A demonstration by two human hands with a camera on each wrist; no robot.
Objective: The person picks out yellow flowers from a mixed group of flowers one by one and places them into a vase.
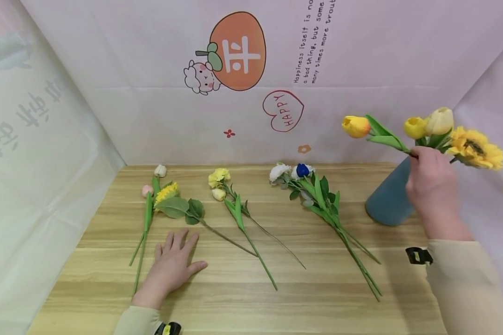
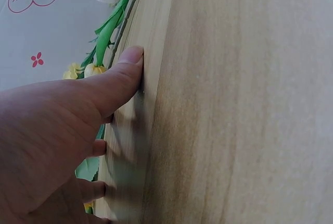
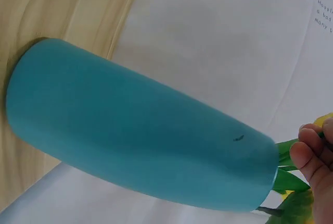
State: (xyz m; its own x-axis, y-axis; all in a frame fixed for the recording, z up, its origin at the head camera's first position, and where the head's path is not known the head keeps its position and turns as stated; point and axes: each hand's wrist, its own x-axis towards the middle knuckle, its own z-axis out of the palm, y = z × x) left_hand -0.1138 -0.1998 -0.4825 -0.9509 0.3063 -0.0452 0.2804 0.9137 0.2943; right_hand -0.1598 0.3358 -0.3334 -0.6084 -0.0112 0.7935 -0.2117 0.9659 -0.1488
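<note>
At the mouth of the blue vase [image 1: 389,197], my right hand [image 1: 433,186] pinches the stem of a yellow-orange tulip [image 1: 355,126], whose bloom leans out to the left. A yellow tulip [image 1: 414,127], a cream tulip [image 1: 439,121] and a sunflower [image 1: 478,148] rise behind and beside that hand. In the right wrist view, the fingertips [image 3: 307,153] are just past the vase rim, and the held stem's lower end cannot be seen. My left hand [image 1: 172,267] rests on the tabletop, fingers spread, below another sunflower [image 1: 167,193] and holding nothing.
On the wooden table [image 1: 302,307] lie a white tulip [image 1: 160,170], a pink tulip [image 1: 147,190], a yellow carnation-like flower [image 1: 219,177], a pale yellow tulip [image 1: 219,194], white flowers [image 1: 279,172] and a blue tulip [image 1: 302,170]. A printed cloth [image 1: 163,121] hangs behind.
</note>
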